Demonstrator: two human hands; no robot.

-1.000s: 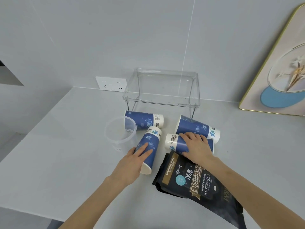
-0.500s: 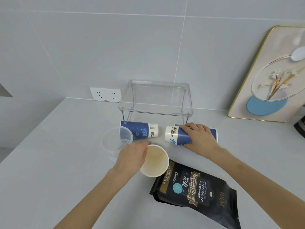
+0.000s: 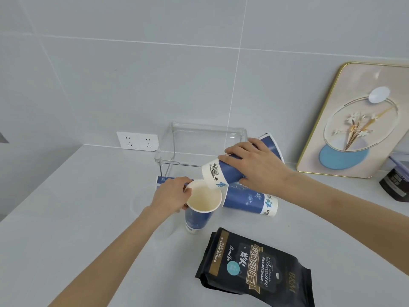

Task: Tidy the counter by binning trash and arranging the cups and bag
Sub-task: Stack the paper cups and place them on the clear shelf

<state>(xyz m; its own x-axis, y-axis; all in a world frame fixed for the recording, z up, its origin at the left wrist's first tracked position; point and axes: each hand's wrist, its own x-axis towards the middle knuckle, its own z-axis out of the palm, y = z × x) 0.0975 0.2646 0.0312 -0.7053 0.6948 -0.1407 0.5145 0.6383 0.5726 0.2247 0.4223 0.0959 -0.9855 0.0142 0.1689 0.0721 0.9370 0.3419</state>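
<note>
Stacking just begun: left hand (image 3: 171, 196) grips an upright paper cup (image 3: 202, 203) on the surface; right hand (image 3: 254, 163) grips a second cup (image 3: 223, 173), base tipped toward its mouth. Outstanding: one cup lying flat (image 3: 250, 199), another behind the left hand (image 3: 164, 180), coffee bag (image 3: 254, 269) unplaced near the front edge; no bin in view.

Framed picture (image 3: 356, 120) leans beside wall socket (image 3: 137, 141).

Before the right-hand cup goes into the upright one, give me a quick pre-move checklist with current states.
1. Left hand holds the upright blue paper cup: ok.
2. Its mouth is open and empty: ok.
3. Right hand grips the tilted blue paper cup: ok.
4. Tilted cup's base leads toward the mouth: ok.
5. Base centred over the mouth: not ok, at the rim.
6. Black coffee bag lies clear: ok.
</note>
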